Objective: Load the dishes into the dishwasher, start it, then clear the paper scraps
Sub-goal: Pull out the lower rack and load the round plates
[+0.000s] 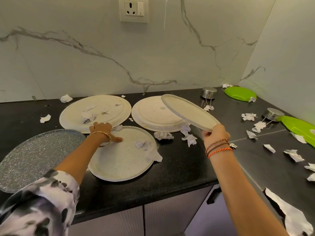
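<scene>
My right hand grips the near rim of a cream plate and holds it tilted above the black counter. Under it lies an upturned cream plate. My left hand grasps the far rim of a speckled white plate lying flat near the counter's front, thumb on its surface. Another cream plate with paper scraps on it lies behind my left hand. A grey speckled glass platter sits at the left. Crumpled paper scraps lie between the plates.
Two small steel bowls and two green plastic dishes stand at the right along the wall. Several paper scraps litter the right counter. Cabinet doors are below the counter edge.
</scene>
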Available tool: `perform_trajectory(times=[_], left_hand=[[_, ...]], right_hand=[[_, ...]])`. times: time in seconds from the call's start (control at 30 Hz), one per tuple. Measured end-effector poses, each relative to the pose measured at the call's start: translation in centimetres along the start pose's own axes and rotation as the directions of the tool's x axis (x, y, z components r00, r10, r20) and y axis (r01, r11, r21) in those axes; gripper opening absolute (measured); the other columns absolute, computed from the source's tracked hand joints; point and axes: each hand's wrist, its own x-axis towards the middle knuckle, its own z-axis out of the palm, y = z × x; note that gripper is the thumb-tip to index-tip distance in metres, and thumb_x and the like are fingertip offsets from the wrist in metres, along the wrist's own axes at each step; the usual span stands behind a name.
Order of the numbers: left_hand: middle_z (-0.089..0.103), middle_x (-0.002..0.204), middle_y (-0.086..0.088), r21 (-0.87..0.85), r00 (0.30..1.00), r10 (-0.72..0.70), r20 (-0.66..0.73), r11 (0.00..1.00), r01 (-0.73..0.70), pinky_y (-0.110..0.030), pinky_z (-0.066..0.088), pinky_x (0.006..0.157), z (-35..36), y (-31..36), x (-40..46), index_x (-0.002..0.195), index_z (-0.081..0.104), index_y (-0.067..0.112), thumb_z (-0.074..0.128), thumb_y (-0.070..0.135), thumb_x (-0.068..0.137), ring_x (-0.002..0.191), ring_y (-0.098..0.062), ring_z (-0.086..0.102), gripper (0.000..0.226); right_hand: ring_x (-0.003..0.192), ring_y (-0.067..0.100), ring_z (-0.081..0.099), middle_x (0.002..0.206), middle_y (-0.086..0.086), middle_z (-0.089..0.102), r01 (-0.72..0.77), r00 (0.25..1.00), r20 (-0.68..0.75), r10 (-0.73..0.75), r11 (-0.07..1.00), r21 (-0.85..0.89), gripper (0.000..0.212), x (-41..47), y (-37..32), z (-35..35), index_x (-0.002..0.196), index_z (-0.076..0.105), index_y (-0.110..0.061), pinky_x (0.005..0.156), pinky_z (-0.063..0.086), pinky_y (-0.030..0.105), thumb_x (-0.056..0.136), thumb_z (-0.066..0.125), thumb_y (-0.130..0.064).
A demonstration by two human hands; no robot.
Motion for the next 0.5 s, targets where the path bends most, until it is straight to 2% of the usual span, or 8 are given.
perform_trajectory(times=[0.03,0.13,0.2,0.27,0.3,0.33,0.4,0.5], left_hand=[[0.043,0.138,-0.012,-0.003,1.000,-0.010,0.020,1.000,0.010,-0.040,0.030,0.102,-0.1,0.0,0.0,0.135,0.039,0.014,0.058,0.068,0.072,0.127,-0.031,0.034,0.085],[0.041,0.139,-0.014,-0.051,0.997,-0.034,0.069,0.998,0.037,-0.040,0.028,0.103,-0.2,-0.1,-0.3,0.135,0.040,0.013,0.058,0.068,0.072,0.128,-0.032,0.032,0.086],[0.039,0.140,-0.015,-0.081,0.995,-0.051,0.091,0.995,0.059,-0.041,0.027,0.104,-0.2,0.0,-0.5,0.135,0.039,0.013,0.060,0.069,0.070,0.130,-0.033,0.029,0.088],[0.037,0.142,-0.016,-0.095,0.993,-0.064,0.096,0.993,0.073,-0.042,0.026,0.106,-0.2,0.2,-0.8,0.134,0.039,0.011,0.060,0.068,0.070,0.132,-0.035,0.027,0.089],[0.037,0.142,-0.016,-0.100,0.993,-0.073,0.097,0.992,0.083,-0.042,0.026,0.106,-0.2,0.3,-0.9,0.133,0.039,0.010,0.061,0.068,0.070,0.132,-0.036,0.027,0.089],[0.037,0.141,-0.017,-0.109,0.991,-0.085,0.103,0.989,0.096,-0.042,0.026,0.106,-0.2,0.3,-1.1,0.132,0.040,0.009,0.061,0.068,0.069,0.132,-0.036,0.027,0.089],[0.039,0.140,-0.016,-0.135,0.986,-0.104,0.126,0.983,0.121,-0.043,0.027,0.106,-0.3,0.5,-1.1,0.132,0.039,0.008,0.064,0.067,0.068,0.131,-0.036,0.030,0.091],[0.041,0.139,-0.015,-0.196,0.971,-0.144,0.191,0.964,0.181,-0.045,0.031,0.108,-0.6,0.9,-0.7,0.133,0.037,0.008,0.072,0.063,0.061,0.129,-0.035,0.035,0.097]], right_hand=[[0.070,0.013,0.046,0.088,0.007,0.040,-0.003,1.000,-0.006,0.003,1.000,0.009,0.042,0.0,0.0,0.0,0.132,0.033,-0.006,0.058,0.045,0.020,0.090,0.033,0.000],[0.070,0.013,0.045,0.100,0.009,0.041,-0.005,1.000,-0.013,0.004,1.000,-0.019,0.035,0.3,0.4,-0.5,0.125,0.037,-0.007,0.057,0.043,0.019,0.091,0.032,-0.001],[0.068,0.018,0.044,0.086,0.006,0.041,0.043,0.999,0.003,-0.042,0.998,-0.035,0.028,1.1,1.0,-1.1,0.119,0.039,-0.005,0.053,0.043,0.017,0.093,0.030,-0.001],[0.071,0.029,0.039,0.072,0.004,0.033,-0.024,1.000,0.010,0.023,0.993,0.114,0.014,1.3,1.2,-1.3,0.106,0.036,-0.001,0.044,0.040,0.012,0.094,0.030,0.001],[0.072,0.030,0.040,0.072,0.005,0.033,-0.044,0.999,0.019,0.041,0.988,0.145,0.014,1.3,1.3,-1.3,0.107,0.036,-0.001,0.041,0.039,0.011,0.094,0.032,0.001],[0.071,0.027,0.045,0.077,0.006,0.037,0.001,1.000,-0.008,-0.001,0.995,0.095,0.022,1.4,1.3,-1.5,0.114,0.037,-0.004,0.041,0.039,0.011,0.092,0.034,0.001],[0.074,0.018,0.049,0.094,0.008,0.043,-0.033,0.998,-0.049,0.037,0.997,0.073,0.039,1.6,1.0,-1.6,0.129,0.035,-0.007,0.043,0.043,0.016,0.091,0.036,-0.001],[0.076,0.017,0.049,0.112,0.011,0.041,-0.039,0.998,-0.050,0.041,0.999,0.028,0.045,1.2,1.0,-1.6,0.134,0.033,-0.009,0.041,0.044,0.016,0.090,0.037,-0.002]])
